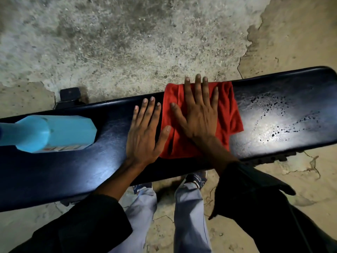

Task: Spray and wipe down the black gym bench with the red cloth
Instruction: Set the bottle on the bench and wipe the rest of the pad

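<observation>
The black gym bench (82, 170) runs across the view from lower left to upper right. A red cloth (231, 114) lies spread on its middle. My right hand (198, 114) presses flat on the cloth with fingers spread. My left hand (144, 132) lies flat on the bare bench just left of the cloth, its thumb touching the cloth's edge. A blue spray bottle (54, 132) lies on its side on the bench at the left. Spray droplets (277, 117) glisten on the bench to the right of the cloth.
Rough, cracked concrete floor (127, 42) surrounds the bench. A black bench foot (70, 94) sticks out behind the bench at the left. My legs and shoes (195, 179) stand close against the near side.
</observation>
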